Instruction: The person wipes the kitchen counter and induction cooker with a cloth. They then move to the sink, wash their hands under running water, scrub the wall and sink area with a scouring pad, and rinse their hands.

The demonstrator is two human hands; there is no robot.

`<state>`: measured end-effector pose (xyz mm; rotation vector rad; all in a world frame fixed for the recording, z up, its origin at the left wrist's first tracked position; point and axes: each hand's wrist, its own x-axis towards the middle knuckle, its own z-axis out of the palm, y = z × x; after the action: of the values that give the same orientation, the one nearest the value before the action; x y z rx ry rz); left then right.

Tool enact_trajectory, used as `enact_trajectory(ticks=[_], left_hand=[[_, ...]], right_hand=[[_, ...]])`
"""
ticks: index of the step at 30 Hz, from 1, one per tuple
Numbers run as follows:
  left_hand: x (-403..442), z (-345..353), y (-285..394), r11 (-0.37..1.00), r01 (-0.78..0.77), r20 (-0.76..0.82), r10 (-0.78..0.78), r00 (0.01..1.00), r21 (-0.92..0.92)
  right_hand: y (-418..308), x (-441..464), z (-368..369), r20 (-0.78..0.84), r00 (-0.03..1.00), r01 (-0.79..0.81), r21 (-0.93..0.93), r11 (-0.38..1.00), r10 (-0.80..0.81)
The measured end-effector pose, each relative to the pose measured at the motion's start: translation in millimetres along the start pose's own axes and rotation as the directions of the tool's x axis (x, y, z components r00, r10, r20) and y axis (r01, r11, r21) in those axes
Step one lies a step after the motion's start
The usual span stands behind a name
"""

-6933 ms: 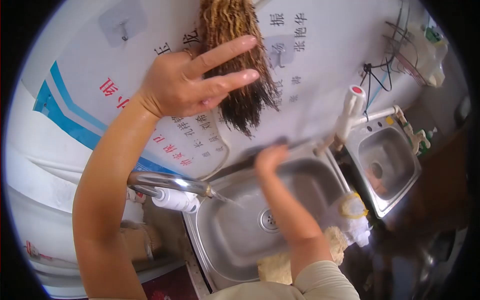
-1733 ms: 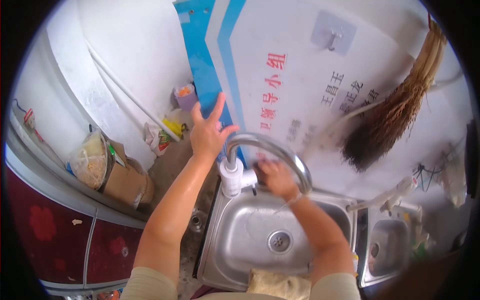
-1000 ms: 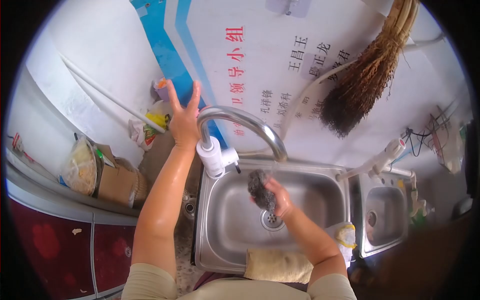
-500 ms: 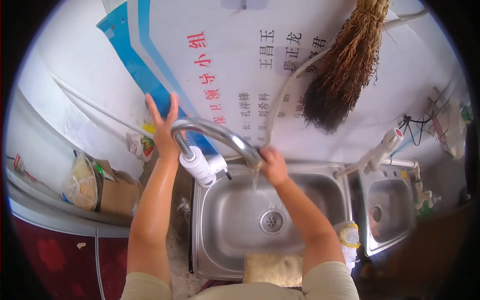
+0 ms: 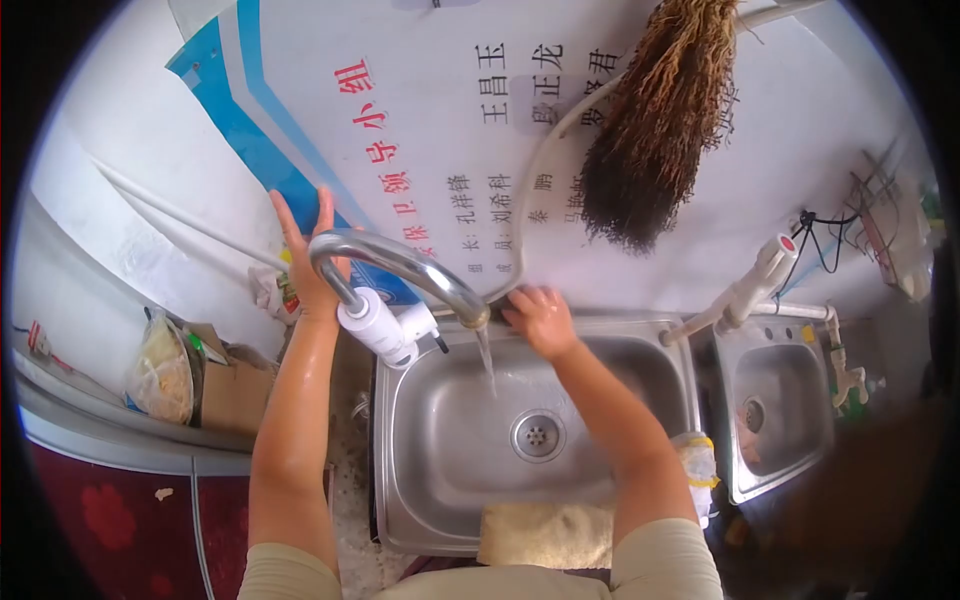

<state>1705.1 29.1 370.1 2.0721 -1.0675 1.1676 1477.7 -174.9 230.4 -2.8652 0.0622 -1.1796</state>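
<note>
My left hand is raised beside the faucet, fingers spread, its tips by the blue edge of the printed board. Part of that palm hides behind the curved chrome spout, which rises from a white faucet body. A thin stream of water falls from the spout into the steel sink. At the sink's back rim, right of the spout's end, my right hand has its fingers curled down near the pale hose. Something dark shows at those fingertips, too small to name.
A twig broom hangs over the board at upper right. Right of the sink stand a white tap with a red mark and a smaller basin. A tan cloth lies on the front rim; a cardboard box sits left.
The view has shifted slightly, so the board and faucet appear further left. My right hand has moved a little away from the spout's end, leaving the water stream in plainer sight. My left hand stays spread.
</note>
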Motion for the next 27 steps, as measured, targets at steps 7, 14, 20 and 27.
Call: enact_trajectory(ticks=[7, 14, 20, 27], left_hand=[[4, -3, -5, 0.999, -0.035, -0.021, 0.034, 0.999, -0.028], [2, -4, 1, 0.998, -0.013, -0.030, 0.011, 0.999, -0.057], [-3, 7, -11, 0.994, -0.065, -0.025, 0.063, 0.998, -0.087], [3, -1, -7, 0.992, -0.086, -0.001, 0.086, 0.996, -0.096]], right_hand=[[63, -46, -62, 0.101, 0.993, 0.086, -0.185, 0.979, -0.068], [8, -1, -10, -0.021, 1.000, -0.010, 0.004, 1.000, 0.010], [92, -76, -64, 0.050, 0.975, -0.213, -0.085, 0.973, 0.218], [41, -16, -39, -0.038, 0.998, -0.042, 0.038, 0.998, 0.043]])
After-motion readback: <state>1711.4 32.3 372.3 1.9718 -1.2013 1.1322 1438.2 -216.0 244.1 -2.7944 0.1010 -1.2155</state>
